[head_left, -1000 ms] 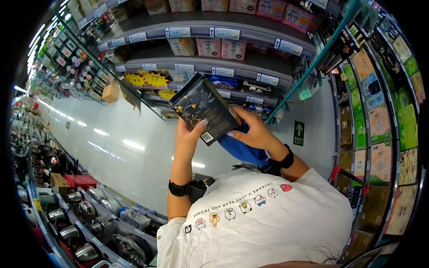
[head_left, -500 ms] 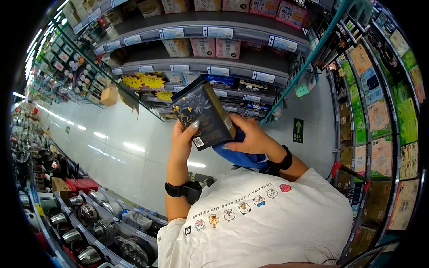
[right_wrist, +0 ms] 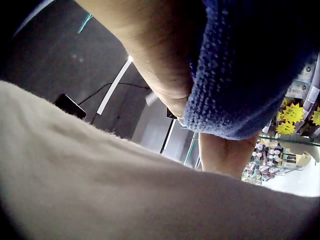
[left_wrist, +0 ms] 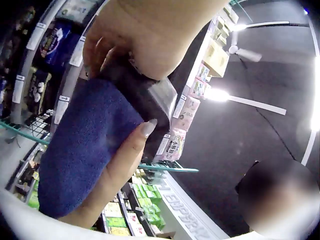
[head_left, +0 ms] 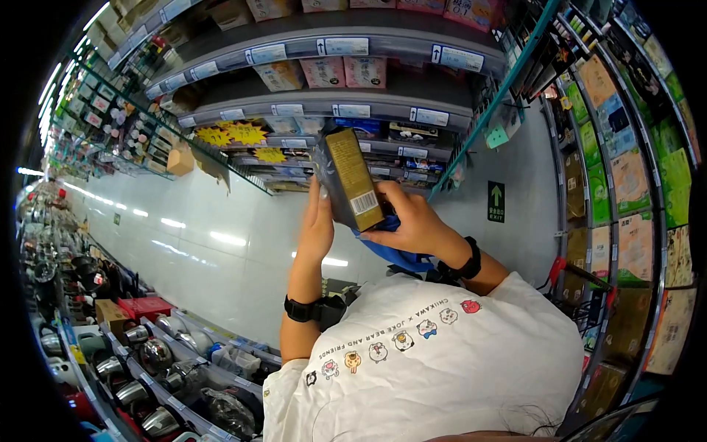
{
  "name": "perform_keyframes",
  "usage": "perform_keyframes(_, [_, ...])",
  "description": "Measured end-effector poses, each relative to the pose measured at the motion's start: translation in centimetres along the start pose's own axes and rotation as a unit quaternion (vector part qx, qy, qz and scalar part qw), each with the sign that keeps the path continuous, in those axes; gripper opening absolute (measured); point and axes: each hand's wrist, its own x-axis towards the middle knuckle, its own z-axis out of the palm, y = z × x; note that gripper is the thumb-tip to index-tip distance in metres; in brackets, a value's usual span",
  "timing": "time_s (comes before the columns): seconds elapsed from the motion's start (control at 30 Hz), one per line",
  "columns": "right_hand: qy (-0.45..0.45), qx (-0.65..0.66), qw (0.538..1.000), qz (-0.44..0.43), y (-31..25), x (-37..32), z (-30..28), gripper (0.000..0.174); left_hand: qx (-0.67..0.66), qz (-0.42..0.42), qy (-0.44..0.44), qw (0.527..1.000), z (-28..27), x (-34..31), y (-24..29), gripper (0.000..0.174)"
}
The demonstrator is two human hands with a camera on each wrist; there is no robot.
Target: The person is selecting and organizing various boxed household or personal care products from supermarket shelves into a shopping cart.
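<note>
A black box (head_left: 353, 173) with a gold side is held in front of the chest, that side and its barcode facing up in the head view. My left hand (head_left: 317, 228) holds its left edge, fingers partly hidden behind it. At the lower right corner, my right hand (head_left: 416, 228) grips the box, thumb at the bottom end. A blue cloth (head_left: 398, 255) hangs under the right hand, tucked against the palm. In the left wrist view, the cloth (left_wrist: 90, 145) covers much of the right hand, whose thumb presses the dark box (left_wrist: 155, 97).
Ahead stands a shelf rack (head_left: 309, 103) with pink packs (head_left: 366, 72) and price labels. Shelves of green and peach packs (head_left: 633, 173) line the right side. Metal kettles (head_left: 158, 422) fill the shelf at lower left. A red basket handle (head_left: 582, 276) is near my right elbow.
The box has been turned from its dark printed face to its gold side with the barcode. Both hands stay on it, and the left fingers have straightened along its edge.
</note>
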Motion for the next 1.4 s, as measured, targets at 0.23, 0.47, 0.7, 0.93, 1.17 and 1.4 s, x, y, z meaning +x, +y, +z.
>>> perform_keyframes(0.23, [-0.046,-0.036,0.995,0.085,1.3,-0.3,-1.9,0.066,0.005,-0.016,-0.039,0.999,2.5,1.4,-1.1,0.063])
perform_keyframes(0.47, [-0.07,-0.045,0.992,0.098,5.2,-1.4,-2.4,0.069,0.038,-0.057,-0.085,0.994,4.0,2.4,-2.3,0.064])
perform_keyframes(0.7, [-0.182,0.028,0.978,0.099,8.7,-1.0,-0.8,0.083,-0.076,-0.171,-0.012,0.982,4.0,1.0,-4.5,0.069])
perform_keyframes(0.93, [-0.362,0.252,0.879,0.179,11.3,2.7,6.0,0.108,-0.043,-0.159,-0.072,0.984,-4.0,0.4,-3.0,0.07])
perform_keyframes(1.17, [-0.482,0.365,0.759,0.242,12.0,8.2,15.8,0.086,-0.035,-0.08,-0.13,0.988,-17.3,-1.5,-1.6,0.074])
perform_keyframes(1.4, [-0.536,0.193,0.79,0.226,8.3,14.6,22.5,0.05,-0.148,-0.086,-0.18,0.969,-27.7,-1.9,1.4,0.06])
